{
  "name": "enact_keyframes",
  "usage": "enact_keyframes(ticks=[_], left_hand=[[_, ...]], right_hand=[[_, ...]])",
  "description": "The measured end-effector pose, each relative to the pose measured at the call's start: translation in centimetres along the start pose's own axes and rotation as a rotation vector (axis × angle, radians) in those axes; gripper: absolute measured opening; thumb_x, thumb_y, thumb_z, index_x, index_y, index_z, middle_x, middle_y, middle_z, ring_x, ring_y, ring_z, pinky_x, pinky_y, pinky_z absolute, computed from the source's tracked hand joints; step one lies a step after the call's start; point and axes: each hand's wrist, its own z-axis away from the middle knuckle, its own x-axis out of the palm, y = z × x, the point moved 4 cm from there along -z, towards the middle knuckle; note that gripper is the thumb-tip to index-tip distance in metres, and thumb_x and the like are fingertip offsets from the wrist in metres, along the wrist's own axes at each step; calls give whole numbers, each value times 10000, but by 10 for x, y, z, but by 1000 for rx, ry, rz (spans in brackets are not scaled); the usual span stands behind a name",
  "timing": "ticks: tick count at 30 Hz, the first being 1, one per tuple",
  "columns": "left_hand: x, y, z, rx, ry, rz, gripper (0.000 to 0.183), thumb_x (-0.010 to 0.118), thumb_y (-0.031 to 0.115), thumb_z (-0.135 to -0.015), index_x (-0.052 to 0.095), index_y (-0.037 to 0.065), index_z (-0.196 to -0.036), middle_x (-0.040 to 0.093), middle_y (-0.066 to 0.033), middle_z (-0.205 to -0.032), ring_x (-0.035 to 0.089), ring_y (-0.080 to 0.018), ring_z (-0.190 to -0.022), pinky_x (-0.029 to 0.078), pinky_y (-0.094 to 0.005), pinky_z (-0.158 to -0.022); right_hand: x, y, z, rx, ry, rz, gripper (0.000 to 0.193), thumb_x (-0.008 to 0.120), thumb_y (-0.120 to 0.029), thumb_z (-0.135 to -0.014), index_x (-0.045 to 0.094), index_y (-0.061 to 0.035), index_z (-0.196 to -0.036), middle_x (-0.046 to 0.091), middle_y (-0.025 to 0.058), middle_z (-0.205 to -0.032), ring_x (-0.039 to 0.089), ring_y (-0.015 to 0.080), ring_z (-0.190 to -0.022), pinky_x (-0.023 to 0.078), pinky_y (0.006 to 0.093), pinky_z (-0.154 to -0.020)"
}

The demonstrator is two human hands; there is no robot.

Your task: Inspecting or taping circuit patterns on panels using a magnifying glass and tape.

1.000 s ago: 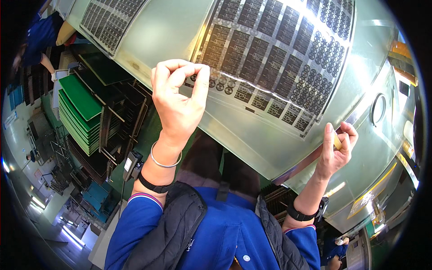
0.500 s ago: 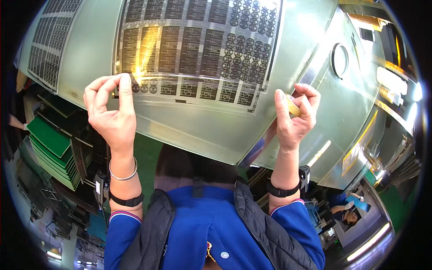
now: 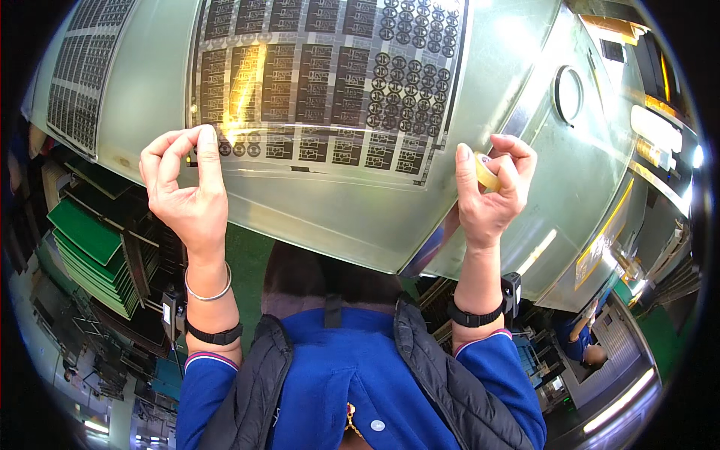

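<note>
A clear film sheet printed with rows of dark circuit patterns lies flat on a shiny grey-green panel. My left hand pinches the film's lower left corner between thumb and forefinger. My right hand is held just off the film's lower right corner. It grips a small roll of yellowish tape between thumb and fingers. Both wrists carry dark bands, and the left also wears a thin bangle. A head of dark hair and a blue jacket under a dark vest fill the lower middle.
A second patterned film lies on the panel at far left. Stacked green boards sit in racks at left. A round ring marks the panel at upper right. Another person in blue is at lower right.
The view has swung so the film now sits centred between my hands. My left hand has moved to the film's left corner, and my right hand has risen level with it, still holding the tape.
</note>
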Motion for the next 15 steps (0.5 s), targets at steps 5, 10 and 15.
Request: enact_keyframes(ticks=[5, 10, 15], left_hand=[[0, -1, 0, 5, -1, -3, 79, 753, 55, -794, 719, 52, -865, 611, -46, -897, 574, -175, -897, 460, -305, -823], [0, 1, -2, 63, 4, -36, 66, 738, 55, -825, 709, 14, -868, 635, -58, -905, 597, -156, -861, 470, -281, -807], [-1, 1, -2, 86, -28, -163, 129, 729, 98, -819, 669, 82, -933, 540, -102, -1029, 504, -241, -1021, 390, -364, -903]], right_hand=[[1, -3, 0, -27, 1, 47, 280, 820, -43, -689, 541, -30, -679, 546, 148, -1020, 555, 220, -863, 470, 315, -705], [5, -5, 1, -5, 21, 31, 288, 814, -34, -689, 526, -38, -669, 551, 145, -1023, 552, 214, -852, 464, 313, -693], [10, -19, -4, -133, -41, 155, 304, 766, 37, -715, 478, -25, -639, 632, 127, -1008, 571, 233, -869, 476, 330, -783]])
